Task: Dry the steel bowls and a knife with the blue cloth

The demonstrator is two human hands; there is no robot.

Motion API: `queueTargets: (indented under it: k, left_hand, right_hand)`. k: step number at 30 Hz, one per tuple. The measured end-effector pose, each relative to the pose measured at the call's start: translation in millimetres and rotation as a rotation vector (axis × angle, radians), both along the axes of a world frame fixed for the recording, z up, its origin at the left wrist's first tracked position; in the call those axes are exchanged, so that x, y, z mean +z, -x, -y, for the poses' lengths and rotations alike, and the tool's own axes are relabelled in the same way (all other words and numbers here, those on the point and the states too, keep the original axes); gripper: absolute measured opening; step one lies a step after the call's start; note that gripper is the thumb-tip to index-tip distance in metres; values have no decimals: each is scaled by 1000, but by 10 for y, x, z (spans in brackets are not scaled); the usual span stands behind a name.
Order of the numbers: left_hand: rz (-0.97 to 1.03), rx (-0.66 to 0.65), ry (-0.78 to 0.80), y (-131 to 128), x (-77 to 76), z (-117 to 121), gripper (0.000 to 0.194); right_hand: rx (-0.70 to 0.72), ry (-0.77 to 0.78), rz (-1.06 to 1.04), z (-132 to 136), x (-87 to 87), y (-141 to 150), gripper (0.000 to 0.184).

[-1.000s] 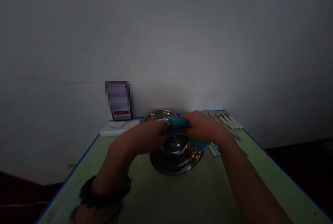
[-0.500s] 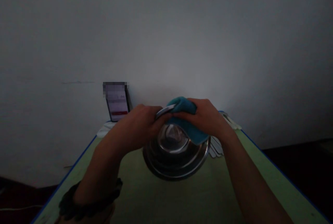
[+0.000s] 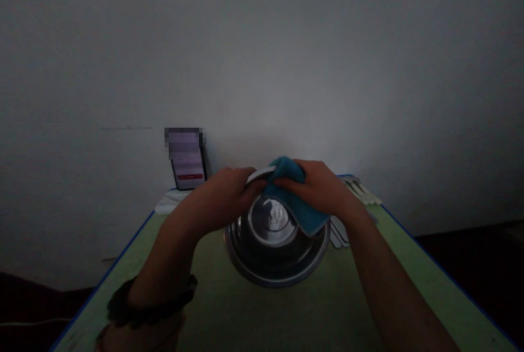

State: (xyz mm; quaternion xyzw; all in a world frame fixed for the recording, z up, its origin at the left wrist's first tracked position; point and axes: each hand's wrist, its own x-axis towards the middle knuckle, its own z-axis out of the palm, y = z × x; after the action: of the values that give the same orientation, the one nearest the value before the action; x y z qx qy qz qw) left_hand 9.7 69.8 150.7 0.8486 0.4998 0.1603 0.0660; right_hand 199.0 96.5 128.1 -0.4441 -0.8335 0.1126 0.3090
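Observation:
A shiny metal bowl (image 3: 278, 262) is tilted over the middle of the table, its inside turned toward me. At its far left rim, my left hand (image 3: 229, 194) is closed, thumb on the inner side and fingers over the edge. My right hand (image 3: 317, 185) pinches a blue cloth (image 3: 305, 213) against the far right rim. One part of the cloth is folded over the edge, and a corner hangs down inside the bowl. The fingers of my right hand are partly hidden behind the rim and cloth.
A phone (image 3: 190, 169) leans on the wall at the back left, with something white (image 3: 170, 202) at its foot. Pale-handled utensils (image 3: 362, 191) lie at the back right corner. Flat light-coloured pieces (image 3: 339, 233) lie right of the bowl on the green table (image 3: 262, 316).
The bowl has tipped so that more of its inside faces me. My right hand and the cloth have shifted slightly at the rim; my left hand keeps its hold.

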Motion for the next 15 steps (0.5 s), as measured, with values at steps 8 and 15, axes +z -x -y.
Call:
queueTargets:
  k: [8, 15]
  left_hand:
    - [196, 369, -276, -39, 12, -54, 37]
    - [344, 363, -308, -39, 38, -36, 31]
  right_hand:
    - [-331, -124, -577, -124, -59, 32, 32]
    - [-233, 144, -915, -212, -201, 79, 31]
